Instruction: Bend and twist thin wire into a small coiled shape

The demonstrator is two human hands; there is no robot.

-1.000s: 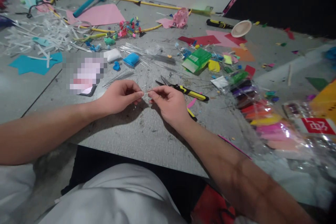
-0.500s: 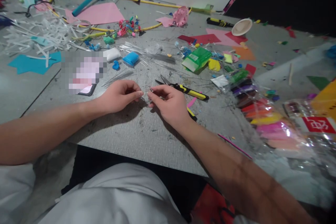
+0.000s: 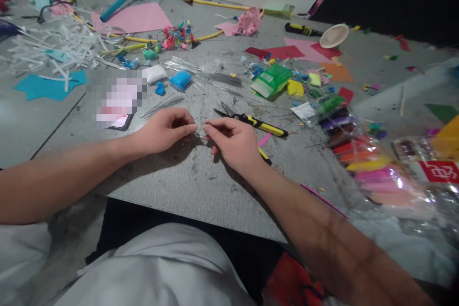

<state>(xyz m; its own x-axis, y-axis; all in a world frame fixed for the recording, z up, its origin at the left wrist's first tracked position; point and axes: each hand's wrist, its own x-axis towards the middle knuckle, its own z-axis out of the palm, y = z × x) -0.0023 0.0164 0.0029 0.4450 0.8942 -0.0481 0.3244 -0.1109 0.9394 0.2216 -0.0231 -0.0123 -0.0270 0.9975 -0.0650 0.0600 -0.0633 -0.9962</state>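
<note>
Between my two hands a thin piece of wire (image 3: 201,117) curves in a small loop above the table. My left hand (image 3: 171,127) pinches its left side between thumb and fingertips. On the other side, my right hand (image 3: 231,138) is closed on the wire too, thumb against forefinger. Just behind the right hand lies a pair of black and yellow pliers (image 3: 256,123) with the jaws apart; part of the lower handle is hidden by that hand. Loose straight wires (image 3: 163,106) lie beyond the left hand.
A phone (image 3: 122,105), partly pixelated, lies left. Farther back are a blue clay packet (image 3: 180,80), a green packet (image 3: 272,81) and more wires (image 3: 218,75). Bags of coloured clay (image 3: 373,165) spread along the right. Shredded white strips (image 3: 60,43) cover the back left.
My right hand has shifted slightly right, and the gap between the hands is a little wider. The wire loop shows more plainly between them. The whole view has moved slightly.
</note>
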